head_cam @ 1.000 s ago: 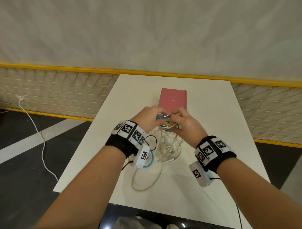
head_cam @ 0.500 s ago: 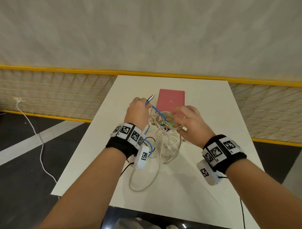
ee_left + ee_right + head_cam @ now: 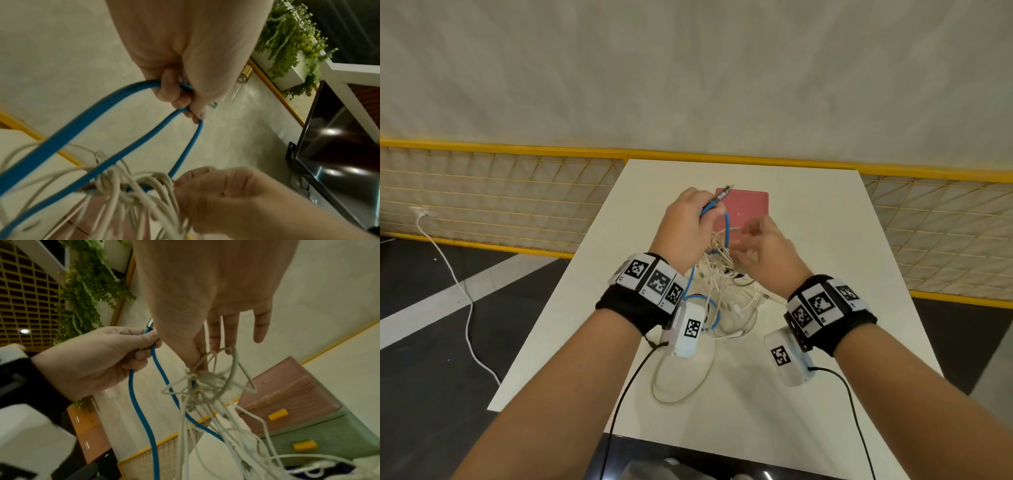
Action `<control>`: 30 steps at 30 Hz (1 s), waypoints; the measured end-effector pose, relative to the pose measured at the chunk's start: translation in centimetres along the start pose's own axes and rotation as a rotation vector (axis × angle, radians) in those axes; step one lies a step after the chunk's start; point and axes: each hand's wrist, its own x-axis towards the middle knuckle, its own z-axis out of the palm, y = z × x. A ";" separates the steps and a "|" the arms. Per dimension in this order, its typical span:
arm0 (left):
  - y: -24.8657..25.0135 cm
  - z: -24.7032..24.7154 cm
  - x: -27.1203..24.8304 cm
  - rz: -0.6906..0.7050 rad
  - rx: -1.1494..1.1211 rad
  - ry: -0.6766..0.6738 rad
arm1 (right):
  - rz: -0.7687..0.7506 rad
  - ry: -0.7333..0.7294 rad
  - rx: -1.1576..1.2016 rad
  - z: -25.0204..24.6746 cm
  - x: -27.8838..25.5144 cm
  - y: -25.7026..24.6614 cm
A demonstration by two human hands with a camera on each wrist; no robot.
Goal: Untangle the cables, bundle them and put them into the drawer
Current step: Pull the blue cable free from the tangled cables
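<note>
A knot of white cables (image 3: 719, 270) hangs above the white table (image 3: 825, 240), with its lower loops lying on the tabletop. My right hand (image 3: 763, 253) pinches the top of this knot (image 3: 203, 382) between thumb and forefinger, and the other fingers are spread. My left hand (image 3: 688, 226) grips a blue cable (image 3: 726, 226) just below its metal plug (image 3: 724, 193), raised above the knot. The blue cable (image 3: 141, 410) loops down and runs through the white cables (image 3: 133, 186). Behind the hands stands the drawer unit (image 3: 750, 205), pink on top.
The drawer unit has a pink drawer (image 3: 287, 386) over a green one (image 3: 329, 434), both closed, with yellow handles (image 3: 277, 414). A yellow mesh fence (image 3: 517, 192) runs behind the table. A white cord (image 3: 465, 308) trails on the floor at left.
My left hand has drawn the blue cable's plug end up and away from the knot. Both hands have moved farther from me, and the right hand has shifted its hold on the white cables.
</note>
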 end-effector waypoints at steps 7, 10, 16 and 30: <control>0.0 -1.7 1.0 -0.060 -0.029 -0.010 | -0.067 0.198 0.102 0.3 -1.0 0.9; 0.1 -0.6 0.5 -0.036 -0.044 -0.064 | -0.151 0.253 0.309 -0.1 -0.1 -0.7; 0.3 0.2 0.4 -0.047 -0.111 0.028 | -0.019 -0.046 0.331 0.1 1.1 -0.6; -1.4 3.1 -1.8 -0.130 -0.192 -0.078 | 0.087 0.076 0.318 -1.0 1.1 0.0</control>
